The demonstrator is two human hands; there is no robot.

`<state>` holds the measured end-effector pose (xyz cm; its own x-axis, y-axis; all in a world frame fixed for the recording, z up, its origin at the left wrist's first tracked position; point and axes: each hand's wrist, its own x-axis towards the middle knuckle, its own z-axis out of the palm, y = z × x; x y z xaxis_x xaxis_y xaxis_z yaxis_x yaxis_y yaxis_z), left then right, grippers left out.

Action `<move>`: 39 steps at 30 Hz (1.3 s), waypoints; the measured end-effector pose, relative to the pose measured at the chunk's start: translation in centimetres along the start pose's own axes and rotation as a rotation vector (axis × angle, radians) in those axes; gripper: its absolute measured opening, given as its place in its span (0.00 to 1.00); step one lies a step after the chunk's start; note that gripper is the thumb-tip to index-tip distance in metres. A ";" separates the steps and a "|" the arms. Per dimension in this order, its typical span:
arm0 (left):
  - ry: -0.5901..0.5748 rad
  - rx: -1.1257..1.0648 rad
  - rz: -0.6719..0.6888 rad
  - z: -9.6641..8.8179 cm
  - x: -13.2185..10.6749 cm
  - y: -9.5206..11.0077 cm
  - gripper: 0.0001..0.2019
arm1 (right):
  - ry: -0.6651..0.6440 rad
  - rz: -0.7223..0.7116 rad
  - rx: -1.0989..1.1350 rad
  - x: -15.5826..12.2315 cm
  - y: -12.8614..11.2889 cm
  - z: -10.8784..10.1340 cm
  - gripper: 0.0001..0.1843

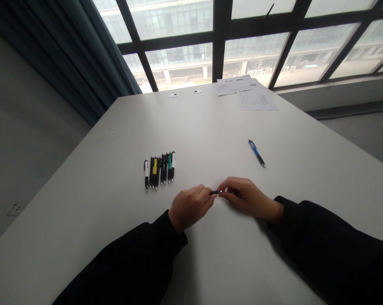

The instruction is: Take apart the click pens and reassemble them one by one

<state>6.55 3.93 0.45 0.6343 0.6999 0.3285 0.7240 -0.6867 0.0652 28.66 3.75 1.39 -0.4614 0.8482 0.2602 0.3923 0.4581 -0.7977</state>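
Note:
Both of my hands meet over the near middle of the white table [207,140]. Wrapped in my left hand [193,205] is a pen [213,192], whose dark grip sticks out to the right; the rest of its barrel is hidden by the fingers. The thumb and index finger of my right hand [242,195] pinch the pen's silvery tip. To the left lies a row of several pens [161,170], side by side, mostly black, with white, yellow and green ones among them. A blue pen [256,153] rests alone beyond my right hand.
Printed papers [257,99] lie at the table's far right end, under the window [185,59]. Two small white oval pieces [197,91] sit near the far edge. A dark curtain [92,55] hangs at the left, and a wall socket [16,208] is below it.

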 end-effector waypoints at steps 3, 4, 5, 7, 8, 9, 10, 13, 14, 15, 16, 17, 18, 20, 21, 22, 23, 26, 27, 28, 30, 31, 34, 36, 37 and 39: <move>0.000 -0.028 0.003 -0.2 0.1 0.1 0.12 | 0.009 -0.036 0.013 -0.2 0.2 0.0 0.09; -0.003 -0.036 0.001 -0.2 0.1 0.1 0.12 | 0.009 -0.035 0.024 -0.2 0.2 0.0 0.09; -0.007 -0.042 -0.003 -0.2 0.1 0.1 0.12 | 0.004 -0.020 0.041 -0.2 0.2 0.0 0.10; -0.012 -0.050 -0.008 -0.3 0.1 0.0 0.13 | -0.001 0.039 0.064 0.0 0.1 0.0 0.15; -0.011 -0.051 -0.006 -0.3 0.0 0.0 0.13 | -0.004 0.066 0.057 0.1 0.1 0.0 0.16; -0.007 -0.052 -0.003 -0.3 0.0 0.0 0.12 | -0.014 0.079 0.036 0.2 0.0 0.0 0.14; -0.001 -0.051 0.001 -0.3 0.0 -0.1 0.12 | -0.024 0.076 0.008 0.2 -0.1 0.0 0.11; 0.012 -0.039 -0.002 -0.2 0.0 -0.1 0.12 | -0.050 0.024 -0.051 0.3 -0.2 0.0 0.10; 0.012 -0.036 -0.005 -0.2 0.0 -0.1 0.13 | -0.048 0.014 -0.048 0.3 -0.2 0.0 0.09; 0.011 -0.035 -0.008 -0.1 0.0 -0.1 0.13 | -0.039 0.007 -0.038 0.2 -0.2 0.0 0.08; 0.009 -0.035 -0.011 -0.1 0.0 -0.1 0.13 | -0.031 0.003 -0.027 0.1 -0.1 0.0 0.07; 0.009 -0.038 -0.014 -0.1 0.0 -0.1 0.12 | -0.025 -0.005 -0.014 0.1 0.0 0.0 0.07; 0.007 -0.042 -0.018 -0.1 0.0 -0.1 0.12 | -0.019 -0.013 -0.002 0.0 0.1 0.0 0.07; 0.000 -0.049 -0.026 -0.1 0.0 -0.2 0.13 | -0.007 -0.020 0.013 -0.1 0.2 0.0 0.07; -0.003 -0.053 -0.031 -0.1 0.0 -0.2 0.14 | -0.001 -0.019 0.018 -0.1 0.3 0.0 0.07; -0.005 -0.056 -0.034 -0.2 0.0 -0.2 0.15 | 0.007 -0.016 0.021 -0.1 0.3 0.1 0.06; -0.004 -0.057 -0.040 -0.2 0.0 -0.2 0.16 | 0.013 -0.010 0.024 -0.1 0.3 0.1 0.06; 0.010 -0.047 -0.067 -0.2 0.0 -0.3 0.17 | 0.028 -0.006 0.023 -0.1 0.2 0.2 0.05; 0.015 -0.038 -0.082 -0.2 0.0 -0.3 0.17 | 0.035 -0.009 0.014 -0.2 0.1 0.2 0.04; 0.020 -0.026 -0.098 -0.2 0.0 -0.2 0.17 | 0.045 -0.011 -0.001 -0.2 0.1 0.2 0.03; 0.032 -0.005 -0.118 -0.3 0.0 -0.2 0.15 | 0.069 -0.016 -0.046 -0.2 0.2 0.1 0.03; 0.042 0.002 -0.117 -0.3 0.0 -0.2 0.14 | 0.077 -0.015 -0.069 -0.2 0.2 0.1 0.04; 0.070 0.004 -0.080 -0.3 0.1 -0.2 0.11 | 0.082 -0.005 -0.122 -0.2 0.3 0.1 0.07; 0.075 -0.016 -0.048 -0.4 0.2 -0.1 0.08 | 0.078 0.007 -0.159 -0.2 0.3 0.2 0.07; 0.073 -0.030 -0.035 -0.3 0.3 -0.2 0.07 | 0.076 0.013 -0.182 -0.1 0.4 0.3 0.07; 0.065 -0.056 -0.013 -0.3 0.3 -0.2 0.07 | 0.074 0.020 -0.227 -0.1 0.5 0.4 0.08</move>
<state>6.54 4.22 0.84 0.6049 0.6957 0.3873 0.7144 -0.6890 0.1220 28.55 3.75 0.76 -0.3951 0.8711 0.2917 0.5737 0.4820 -0.6622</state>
